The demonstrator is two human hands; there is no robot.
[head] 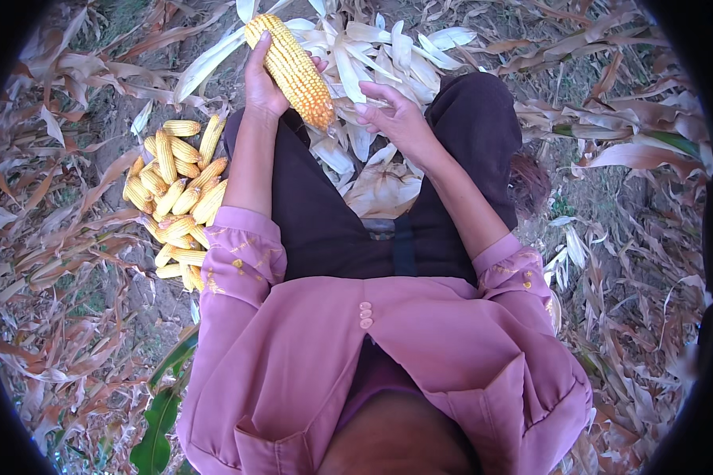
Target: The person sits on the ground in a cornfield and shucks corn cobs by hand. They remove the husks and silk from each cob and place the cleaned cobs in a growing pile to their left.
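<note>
A bare ear of yellow corn (291, 68) lies in the grip of my left hand (265, 83), with the thumb along its near side and fingertips showing past its far side. The ear slants down to the right, and its kernels look whole. My right hand (395, 116) is a short way right of the ear's lower tip, fingers apart and holding nothing. Under and beyond both hands, pale stripped corn husks (386, 53) are heaped between my knees. A broader dry husk (386, 187) rests nearer my lap.
To the left, a pile of husked corn ears (175, 178) reaches down beside my left sleeve. Dry corn leaves and stalks (630, 107) cover the soil on both sides. A green leaf (157, 427) shows at lower left, and a reddish-brown fibrous clump (529, 184) sits beside my right knee.
</note>
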